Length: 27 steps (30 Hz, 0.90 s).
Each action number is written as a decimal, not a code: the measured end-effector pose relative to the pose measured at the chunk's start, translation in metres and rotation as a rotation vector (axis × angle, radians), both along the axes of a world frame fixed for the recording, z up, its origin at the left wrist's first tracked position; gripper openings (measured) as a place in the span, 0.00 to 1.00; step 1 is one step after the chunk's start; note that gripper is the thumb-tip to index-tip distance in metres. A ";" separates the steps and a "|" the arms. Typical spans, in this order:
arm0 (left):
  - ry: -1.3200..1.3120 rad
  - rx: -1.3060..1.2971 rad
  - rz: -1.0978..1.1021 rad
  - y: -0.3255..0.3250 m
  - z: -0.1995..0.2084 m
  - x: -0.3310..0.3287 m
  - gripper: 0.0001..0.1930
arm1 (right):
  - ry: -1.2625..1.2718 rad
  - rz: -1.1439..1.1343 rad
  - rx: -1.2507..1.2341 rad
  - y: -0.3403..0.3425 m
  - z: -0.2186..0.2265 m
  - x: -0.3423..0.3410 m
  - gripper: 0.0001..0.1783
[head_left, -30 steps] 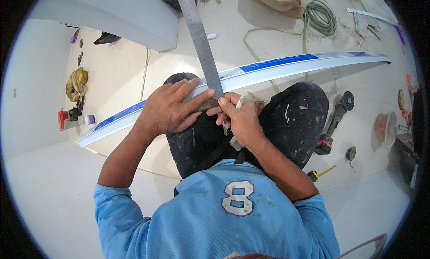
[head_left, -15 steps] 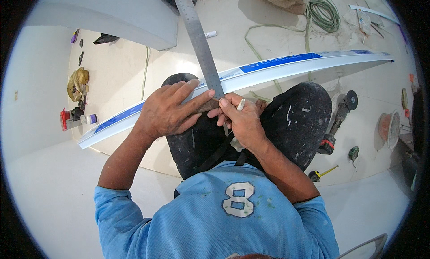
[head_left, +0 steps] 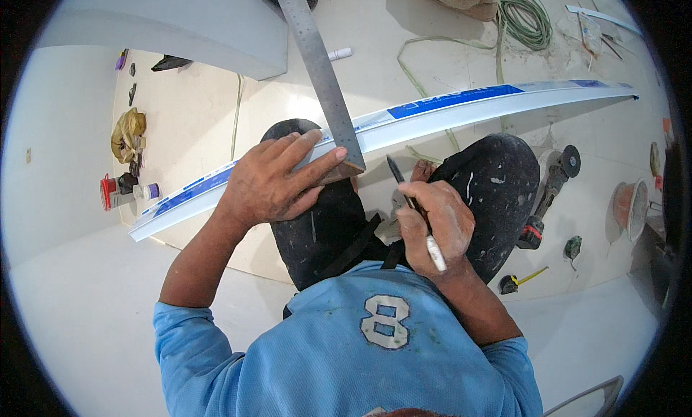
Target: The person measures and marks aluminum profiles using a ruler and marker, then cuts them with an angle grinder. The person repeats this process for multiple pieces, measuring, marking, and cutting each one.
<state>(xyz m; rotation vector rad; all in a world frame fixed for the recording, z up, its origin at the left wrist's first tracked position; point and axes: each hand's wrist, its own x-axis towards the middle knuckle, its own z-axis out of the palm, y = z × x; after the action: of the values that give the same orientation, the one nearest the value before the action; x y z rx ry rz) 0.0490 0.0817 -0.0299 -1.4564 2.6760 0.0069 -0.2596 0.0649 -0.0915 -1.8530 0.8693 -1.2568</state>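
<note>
A long white trim strip point(head_left: 440, 118) with blue film along it lies across my thighs, rising from lower left to upper right. Over it rests a try square; its steel blade point(head_left: 317, 64) points away from me. My left hand point(head_left: 277, 175) grips the square's wooden stock point(head_left: 342, 175) against the strip, index finger stretched along it and thumb below. To the right of the square, apart from the strip, my right hand point(head_left: 440, 226) is closed around a marker pen point(head_left: 412, 201). Its dark tip points up and left, its white end toward me.
A cordless angle grinder point(head_left: 551, 186), a tape measure point(head_left: 513, 281) and a bowl-like container point(head_left: 632, 209) lie on the right. A coiled green hose point(head_left: 524, 20) is at the back. A white tube-like item point(head_left: 340, 54) sits beyond the strip; a yellowish bag point(head_left: 128, 134) stands left.
My right hand has left the square's corner and moved right and toward me. The marker has turned, its dark tip now showing. My left hand, square and strip stay nearly in place.
</note>
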 end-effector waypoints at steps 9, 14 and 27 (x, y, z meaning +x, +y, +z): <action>0.035 -0.008 -0.006 0.000 0.000 0.001 0.49 | -0.022 0.004 -0.114 -0.017 -0.012 0.026 0.21; 0.034 -0.010 0.005 0.001 -0.001 0.001 0.48 | 0.001 0.028 -0.096 -0.017 -0.016 0.029 0.21; 0.047 -0.016 -0.002 -0.003 -0.001 0.001 0.46 | 0.022 0.026 -0.102 -0.014 -0.018 0.026 0.20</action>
<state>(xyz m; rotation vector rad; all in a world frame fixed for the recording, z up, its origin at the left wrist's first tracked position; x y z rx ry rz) 0.0499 0.0791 -0.0308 -1.4767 2.7205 0.0195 -0.2334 0.0508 -0.1098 -1.9558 0.8032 -1.2881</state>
